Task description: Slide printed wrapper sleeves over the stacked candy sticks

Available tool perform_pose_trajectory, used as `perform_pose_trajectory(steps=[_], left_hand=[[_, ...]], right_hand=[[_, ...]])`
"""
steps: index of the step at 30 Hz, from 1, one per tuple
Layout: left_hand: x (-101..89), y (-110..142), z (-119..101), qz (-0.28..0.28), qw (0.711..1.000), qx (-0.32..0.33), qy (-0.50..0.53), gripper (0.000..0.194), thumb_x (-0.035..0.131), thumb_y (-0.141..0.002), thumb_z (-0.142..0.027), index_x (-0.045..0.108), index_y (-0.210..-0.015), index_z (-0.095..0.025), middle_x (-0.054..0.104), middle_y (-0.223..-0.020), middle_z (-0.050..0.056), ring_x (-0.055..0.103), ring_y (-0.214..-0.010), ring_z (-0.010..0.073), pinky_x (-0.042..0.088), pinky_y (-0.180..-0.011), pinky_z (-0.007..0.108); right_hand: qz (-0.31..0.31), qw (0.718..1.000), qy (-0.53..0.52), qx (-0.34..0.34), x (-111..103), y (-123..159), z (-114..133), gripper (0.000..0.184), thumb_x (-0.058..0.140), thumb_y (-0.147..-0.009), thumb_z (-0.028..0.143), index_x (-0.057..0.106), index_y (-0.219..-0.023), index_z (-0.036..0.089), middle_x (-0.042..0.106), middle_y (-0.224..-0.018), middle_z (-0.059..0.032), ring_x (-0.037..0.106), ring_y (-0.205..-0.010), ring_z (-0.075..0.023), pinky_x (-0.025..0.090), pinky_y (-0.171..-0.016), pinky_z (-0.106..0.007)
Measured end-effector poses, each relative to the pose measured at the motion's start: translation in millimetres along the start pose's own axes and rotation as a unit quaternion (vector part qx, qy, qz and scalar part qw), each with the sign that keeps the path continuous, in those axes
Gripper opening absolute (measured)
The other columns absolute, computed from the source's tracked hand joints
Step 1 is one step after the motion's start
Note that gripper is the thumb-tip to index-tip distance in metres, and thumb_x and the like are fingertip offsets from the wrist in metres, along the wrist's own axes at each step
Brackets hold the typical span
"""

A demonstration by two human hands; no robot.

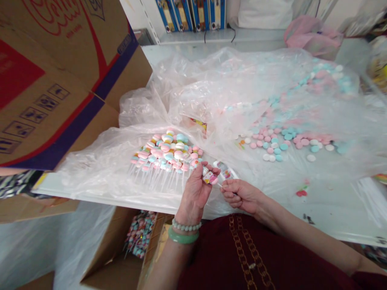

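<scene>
Between the fingers of my left hand is the head of a lollipop, pink and white with a printed wrapper or label on it. My right hand pinches close to its thin white stick, with fingers curled in. Just beyond both hands lies a white printed strip or packet, partly hidden by the right hand. To the left of my left hand, a heap of pastel lollipops rests on clear plastic, sticks toward me. A small red cherry-shaped piece lies on the table right of my right hand.
Loose pink, blue and white candies spread over the table and under a large plastic sheet. A big cardboard box stands at the left. Below the table edge, an open carton contains many candies. Blue binders line the back.
</scene>
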State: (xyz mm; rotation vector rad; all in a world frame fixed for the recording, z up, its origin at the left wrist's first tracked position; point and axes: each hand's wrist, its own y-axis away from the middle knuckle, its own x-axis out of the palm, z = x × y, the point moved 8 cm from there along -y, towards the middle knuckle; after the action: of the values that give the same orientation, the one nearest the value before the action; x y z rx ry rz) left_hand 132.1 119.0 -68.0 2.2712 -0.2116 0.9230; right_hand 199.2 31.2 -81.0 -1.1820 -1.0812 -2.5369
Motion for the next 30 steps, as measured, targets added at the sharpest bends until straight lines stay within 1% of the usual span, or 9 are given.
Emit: perform_pose_trajectory(steps=[2, 5, 9, 13, 15, 20, 24, 28, 30], left_hand=[[-2.1, -1.1, 0.8, -0.007, 1.000, -0.012, 0.004, 0.015, 0.061, -0.085, -0.029, 0.060, -0.084, -0.014, 0.062, -0.071, 0.003, 0.066, -0.069, 0.0166, 0.055, -0.070, 0.030], [-6.4, -2.2, -7.0, -0.020, 1.000, -0.003, -0.004, 0.010, 0.061, -0.084, -0.024, 0.059, -0.081, -0.014, 0.063, -0.072, 0.002, 0.067, -0.075, 0.0183, 0.056, -0.076, 0.034], [-8.6, 0.1, -17.6, -0.043, 0.998, 0.006, -0.052, 0.005, 0.059, -0.084, -0.018, 0.058, -0.084, -0.014, 0.066, -0.076, 0.005, 0.069, -0.079, 0.0228, 0.057, -0.065, 0.033], [-8.0, 4.0, -19.9, -0.063, 0.994, -0.022, -0.085, 0.004, 0.055, -0.086, -0.018, 0.057, -0.085, -0.014, 0.067, -0.077, 0.007, 0.069, -0.074, 0.0232, 0.058, -0.059, 0.035], [-10.3, 5.4, -21.0, -0.079, 0.991, -0.036, -0.098, 0.006, 0.053, -0.088, -0.018, 0.057, -0.086, -0.013, 0.067, -0.078, 0.008, 0.069, -0.071, 0.0216, 0.057, -0.058, 0.033], [-15.6, 5.5, -26.3, -0.098, 0.989, -0.038, -0.108, 0.011, 0.053, -0.089, -0.023, 0.058, -0.086, -0.013, 0.067, -0.078, 0.009, 0.069, -0.069, 0.0210, 0.057, -0.057, 0.032], [-17.5, 2.8, -34.4, -0.105, 0.991, 0.004, -0.079, 0.003, 0.056, -0.083, -0.015, 0.058, -0.082, -0.013, 0.065, -0.070, 0.006, 0.069, -0.073, 0.0224, 0.057, -0.063, 0.032], [-8.8, 2.1, -37.4, -0.059, 0.995, 0.048, -0.069, 0.003, 0.061, -0.080, -0.015, 0.059, -0.081, -0.013, 0.066, -0.071, 0.004, 0.069, -0.074, 0.0214, 0.056, -0.064, 0.031], [-2.3, 3.5, -35.4, -0.030, 0.995, 0.066, -0.070, 0.008, 0.061, -0.082, -0.022, 0.060, -0.084, -0.014, 0.066, -0.073, 0.005, 0.068, -0.074, 0.0216, 0.056, -0.062, 0.032]], right_hand=[[-0.025, 0.999, 0.018, -0.010, -3.4, -1.1, -1.7, 0.024, 0.068, -0.066, 0.029, 0.047, -0.070, 0.019, 0.035, -0.046, 0.0116, 0.016, -0.038, -0.0029, 0.006, -0.038, -0.020], [-0.142, 0.974, 0.141, -0.106, -20.4, 1.9, 12.9, 0.017, 0.063, -0.070, 0.031, 0.052, -0.070, 0.018, 0.037, -0.046, 0.0096, 0.021, -0.039, -0.0049, 0.011, -0.040, -0.021], [-0.228, 0.876, 0.359, -0.227, -24.6, 12.7, 37.2, 0.017, 0.053, -0.078, 0.030, 0.053, -0.065, 0.019, 0.041, -0.054, 0.0051, 0.037, -0.052, -0.0095, 0.027, -0.050, -0.023], [-0.231, 0.775, 0.514, -0.284, -13.8, 20.3, 46.8, 0.019, 0.046, -0.085, 0.027, 0.053, -0.069, 0.020, 0.048, -0.064, 0.0024, 0.045, -0.064, -0.0130, 0.032, -0.062, -0.025], [-0.222, 0.747, 0.550, -0.299, -8.8, 22.7, 47.9, 0.020, 0.045, -0.087, 0.026, 0.054, -0.071, 0.020, 0.050, -0.068, 0.0014, 0.047, -0.068, -0.0138, 0.033, -0.065, -0.025], [-0.212, 0.743, 0.566, -0.288, -7.2, 22.8, 47.5, 0.019, 0.045, -0.088, 0.024, 0.054, -0.071, 0.020, 0.051, -0.066, 0.0022, 0.048, -0.065, -0.0133, 0.033, -0.064, -0.024], [-0.221, 0.723, 0.587, -0.289, -7.0, 23.1, 49.0, 0.019, 0.046, -0.088, 0.023, 0.056, -0.072, 0.019, 0.054, -0.068, 0.0016, 0.050, -0.068, -0.0136, 0.033, -0.065, -0.024], [-0.231, 0.707, 0.604, -0.287, -6.2, 22.8, 49.8, 0.020, 0.047, -0.089, 0.023, 0.058, -0.072, 0.020, 0.057, -0.069, 0.0017, 0.053, -0.069, -0.0135, 0.034, -0.065, -0.024], [-0.242, 0.681, 0.628, -0.287, -4.6, 23.1, 50.7, 0.021, 0.047, -0.090, 0.024, 0.058, -0.073, 0.019, 0.059, -0.071, 0.0006, 0.054, -0.070, -0.0140, 0.034, -0.065, -0.024]])
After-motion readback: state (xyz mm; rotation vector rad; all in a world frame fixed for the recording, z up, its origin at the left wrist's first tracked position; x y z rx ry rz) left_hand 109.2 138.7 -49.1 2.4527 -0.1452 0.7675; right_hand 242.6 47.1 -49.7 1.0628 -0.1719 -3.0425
